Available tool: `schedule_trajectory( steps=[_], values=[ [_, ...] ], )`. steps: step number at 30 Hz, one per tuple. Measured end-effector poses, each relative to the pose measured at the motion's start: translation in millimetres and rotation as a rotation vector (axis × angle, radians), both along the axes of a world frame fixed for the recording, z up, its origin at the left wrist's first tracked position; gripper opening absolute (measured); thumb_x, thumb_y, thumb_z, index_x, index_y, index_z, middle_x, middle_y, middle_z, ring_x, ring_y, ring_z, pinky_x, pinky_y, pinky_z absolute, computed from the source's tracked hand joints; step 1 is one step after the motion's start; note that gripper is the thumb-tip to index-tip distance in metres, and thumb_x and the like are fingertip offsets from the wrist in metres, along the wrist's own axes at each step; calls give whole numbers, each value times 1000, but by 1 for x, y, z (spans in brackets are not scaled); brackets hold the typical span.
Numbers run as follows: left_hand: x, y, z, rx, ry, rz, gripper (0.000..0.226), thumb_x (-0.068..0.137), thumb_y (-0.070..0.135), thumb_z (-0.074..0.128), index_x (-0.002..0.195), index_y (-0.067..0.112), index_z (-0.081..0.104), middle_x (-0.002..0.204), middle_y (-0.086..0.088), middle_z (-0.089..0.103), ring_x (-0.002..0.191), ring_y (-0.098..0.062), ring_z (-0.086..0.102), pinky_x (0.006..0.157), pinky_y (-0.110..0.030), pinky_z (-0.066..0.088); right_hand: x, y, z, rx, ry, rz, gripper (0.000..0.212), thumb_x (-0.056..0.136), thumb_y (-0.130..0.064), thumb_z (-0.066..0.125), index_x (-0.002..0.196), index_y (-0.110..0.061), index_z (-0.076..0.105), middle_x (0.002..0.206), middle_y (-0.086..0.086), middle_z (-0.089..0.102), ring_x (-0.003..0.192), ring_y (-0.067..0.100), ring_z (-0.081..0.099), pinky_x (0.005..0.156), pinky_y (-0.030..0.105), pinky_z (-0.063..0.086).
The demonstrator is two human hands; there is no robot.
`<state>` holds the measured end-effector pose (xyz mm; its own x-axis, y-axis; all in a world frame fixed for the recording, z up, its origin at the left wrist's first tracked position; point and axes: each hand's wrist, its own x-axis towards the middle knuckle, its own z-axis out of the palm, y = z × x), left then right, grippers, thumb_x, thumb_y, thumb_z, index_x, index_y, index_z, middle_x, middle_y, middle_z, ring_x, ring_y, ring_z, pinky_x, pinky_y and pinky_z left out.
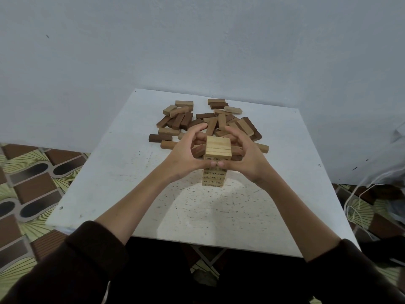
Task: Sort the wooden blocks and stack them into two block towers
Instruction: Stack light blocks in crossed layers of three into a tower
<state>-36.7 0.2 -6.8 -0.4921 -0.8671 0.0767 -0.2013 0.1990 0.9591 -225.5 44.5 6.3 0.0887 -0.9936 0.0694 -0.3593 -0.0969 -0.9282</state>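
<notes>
Both hands were cupped round the light block tower (pixel 215 165), which stood upright on the white table (pixel 114 172). The left hand (pixel 186 155) gripped its left side and the right hand (pixel 246 156) its right, fingers curled behind the top layers, thumb tips meeting on the near face. Just beyond the fingertips lay the pile of loose blocks (pixel 206 121), light and dark mixed, well apart from the wall (pixel 197 40)
</notes>
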Motion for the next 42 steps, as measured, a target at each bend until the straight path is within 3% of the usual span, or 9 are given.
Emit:
schedule_trajectory(
  steps=[5,10,14,21,27,31,35,37,42],
  values=[
    [-1,12,20,122,83,-58,88,80,32,73,148,14,20,151,-3,33,128,4,41,98,-14,41,3,7,1,50,-65,14,77,72,-35,70,138,-30,32,132,-19,44,121,-6,46,100,25,43],
    [-12,32,15,220,223,71,78,97,58,2,142,-6,2,151,-20,15,142,-33,14,118,-44,17,25,15,-10,83,-281,-133,82,87,-68,21,151,-16,18,153,-9,29,139,6,27,118,39,20],
    [-12,38,-1,247,198,18,65,100,56,14,152,18,6,158,6,11,141,-7,14,98,-5,14,36,17,-15,57,-323,-147,79,91,-66,13,141,-7,31,142,15,42,135,23,38,115,44,28],
    [-22,32,-1,286,315,-100,132,45,98,36,152,30,2,128,33,38,108,27,42,81,1,40,41,14,-19,110,-442,-125,81,87,-66,13,150,-15,18,152,10,32,139,19,33,117,42,25],
    [-23,36,4,315,300,-83,128,47,98,35,152,31,2,129,33,37,108,27,42,83,1,39,39,12,-26,113,-475,-86,83,85,-70,13,152,-20,11,156,4,25,142,15,26,118,42,21],
    [-24,41,7,321,266,-52,89,78,77,17,152,28,5,149,20,25,133,8,29,89,3,30,39,14,-25,113,-436,-102,83,87,-69,10,151,-17,12,155,7,25,142,18,26,117,45,22],
    [-20,37,8,330,274,-15,122,55,97,25,153,27,3,147,22,26,125,18,33,104,-8,29,36,16,-20,72,-392,-109,60,98,-53,7,127,-15,43,125,-8,51,122,13,44,113,38,31],
    [-15,30,12,290,256,58,110,68,90,21,153,23,3,157,10,17,136,5,23,114,-18,18,24,8,-19,65,-373,-149,57,97,-57,7,138,-26,32,128,-21,46,122,-3,43,111,28,31],
    [1,-7,22,184,215,197,81,82,69,17,144,19,34,150,5,35,137,-7,30,118,-37,19,-14,-22,-2,17,-225,-314,48,96,-37,52,138,-14,43,139,1,48,129,17,45,106,36,39]
  ],
)
